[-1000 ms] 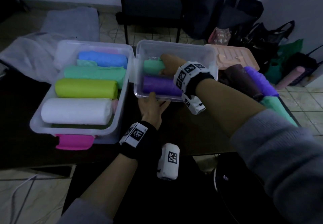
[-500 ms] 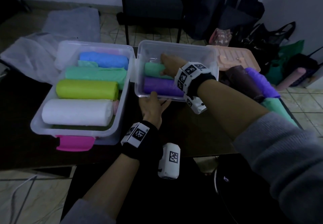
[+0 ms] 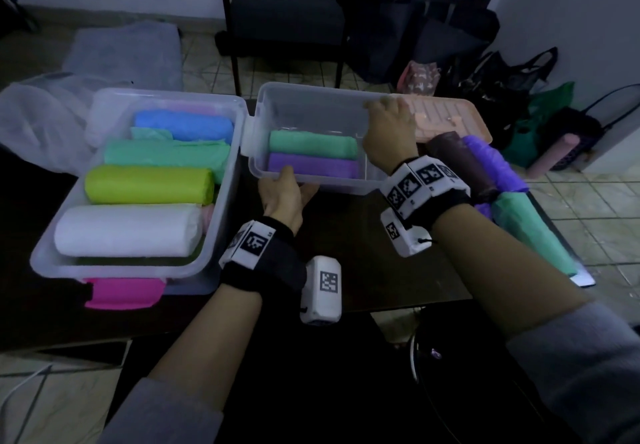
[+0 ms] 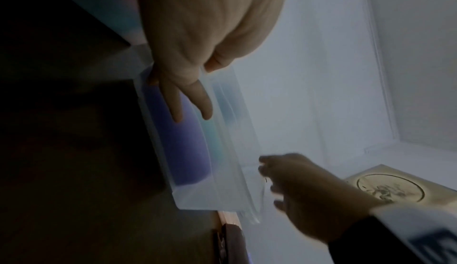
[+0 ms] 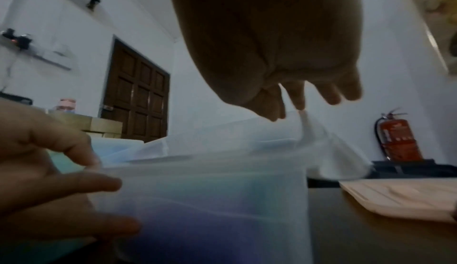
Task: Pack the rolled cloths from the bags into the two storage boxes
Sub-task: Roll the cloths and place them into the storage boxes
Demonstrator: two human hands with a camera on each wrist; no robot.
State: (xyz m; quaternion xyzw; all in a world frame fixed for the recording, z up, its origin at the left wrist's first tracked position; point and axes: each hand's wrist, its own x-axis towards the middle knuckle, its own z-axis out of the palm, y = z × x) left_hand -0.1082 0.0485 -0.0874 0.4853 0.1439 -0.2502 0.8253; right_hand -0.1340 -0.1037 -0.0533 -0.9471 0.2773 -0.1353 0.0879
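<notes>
The smaller storage box (image 3: 313, 111) is held at its near rim by the left hand (image 3: 284, 197), thumb over the edge and fingers against the wall. Its far right corner is pinched by the right hand (image 3: 389, 132). Inside it lie a green roll (image 3: 313, 144) and a purple roll (image 3: 311, 168) (touching). Left of it stands the fuller storage box (image 3: 62, 253).

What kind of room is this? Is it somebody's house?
Probably a plain office or workroom rather than a home, though that is a guess. A fire extinguisher stands by the white wall, an empty visitor chair sits on the tiled floor, and bags are piled beside it.
</notes>
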